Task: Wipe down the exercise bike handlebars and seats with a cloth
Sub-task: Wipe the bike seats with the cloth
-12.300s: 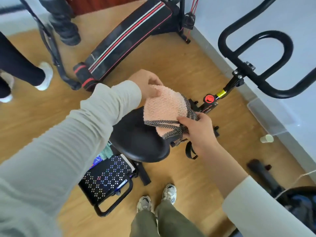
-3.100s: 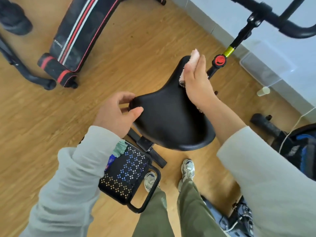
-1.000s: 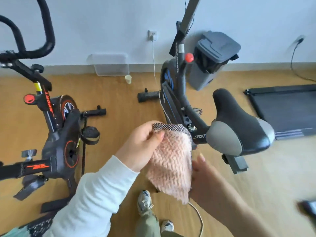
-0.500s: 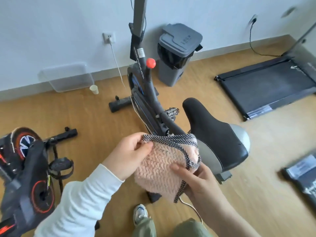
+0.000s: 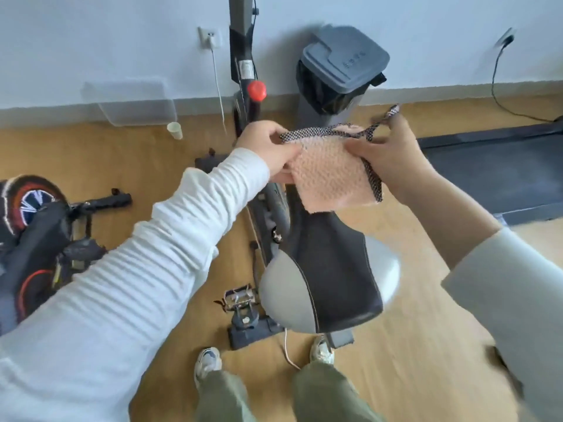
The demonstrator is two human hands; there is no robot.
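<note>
Wood floor (image 5: 411,345), pale wall behind. The left hand (image 5: 268,147) pinches one top corner of the pink cloth (image 5: 332,178), and the right hand (image 5: 393,156) pinches the other by its dotted trim. The cloth hangs spread just above the nose of the black-and-grey seat (image 5: 335,269). Better, I'd say, to fold it into a flat pad, then wipe nose to rear in overlapping strokes. Counted: one cloth, one seat in sight, two machines, the near bike (image 5: 242,41) and the orange-trimmed bike (image 5: 33,226), one bin (image 5: 341,65), one cup (image 5: 175,130).
</note>
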